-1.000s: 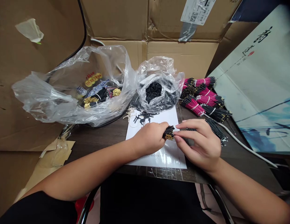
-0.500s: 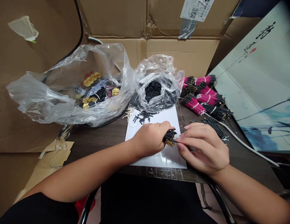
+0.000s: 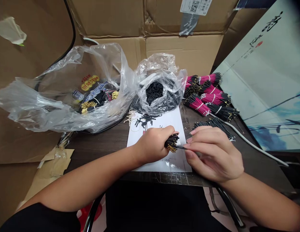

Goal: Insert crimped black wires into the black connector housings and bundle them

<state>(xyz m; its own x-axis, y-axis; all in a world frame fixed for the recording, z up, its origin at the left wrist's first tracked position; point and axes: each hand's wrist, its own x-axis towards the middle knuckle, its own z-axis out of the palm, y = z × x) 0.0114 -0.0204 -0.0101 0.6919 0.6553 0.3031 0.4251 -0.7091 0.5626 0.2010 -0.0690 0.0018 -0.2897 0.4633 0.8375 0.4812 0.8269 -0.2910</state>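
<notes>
My left hand (image 3: pixel 152 143) is closed round a bundle of black wires (image 3: pixel 172 141), whose ends stick out toward the right; some tips are gold, others covered in black. The rest of the bundle is hidden inside the fist. Between the thumb and fingertips of my right hand (image 3: pixel 215 154) is a single thin black wire (image 3: pixel 180 147), stretching from the bundle's lower edge. Beneath both hands lies a white printed sheet (image 3: pixel 161 166). Loose short black tubes (image 3: pixel 146 120) are scattered on its upper left part.
An open clear bag (image 3: pixel 174 103) full of black tubes stands behind the sheet. A larger plastic bag (image 3: pixel 43 112) at left holds gold-tipped wire bundles. Pink and black bundles (image 3: pixel 210 96) lie at right, with loose black wires (image 3: pixel 217 125) and a white cable (image 3: pixel 256 145) nearby.
My right hand has moved right, away from the bundle, and a length of thin black wire now shows between them. My left hand keeps its grip. The view has shifted slightly.
</notes>
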